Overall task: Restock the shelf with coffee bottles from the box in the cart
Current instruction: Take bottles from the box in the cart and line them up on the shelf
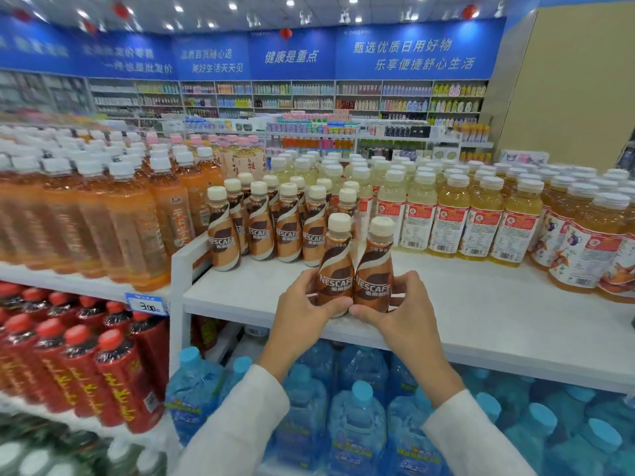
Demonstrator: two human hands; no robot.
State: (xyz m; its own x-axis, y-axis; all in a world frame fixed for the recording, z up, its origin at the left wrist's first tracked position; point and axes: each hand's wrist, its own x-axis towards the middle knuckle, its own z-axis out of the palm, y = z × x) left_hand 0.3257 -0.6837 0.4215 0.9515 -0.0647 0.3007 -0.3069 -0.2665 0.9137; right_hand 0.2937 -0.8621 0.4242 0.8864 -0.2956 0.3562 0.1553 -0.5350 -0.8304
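Two brown coffee bottles with cream caps stand upright side by side on the white shelf (457, 304), near its front edge. My left hand (302, 310) grips the left coffee bottle (336, 266) low on its body. My right hand (398, 310) grips the right coffee bottle (374, 269) the same way. My thumbs nearly meet in front of the two bottles. Behind them, several more coffee bottles (264, 225) stand in rows at the back left of the shelf. The box and the cart are out of view.
Orange drink bottles (103, 214) fill the shelf to the left, past a white divider (185, 249). Pale yellow drink bottles (453, 214) stand to the right. Red bottles (86, 365) and blue water jugs (354, 417) sit on lower shelves. A price tag (147, 304) hangs at left.
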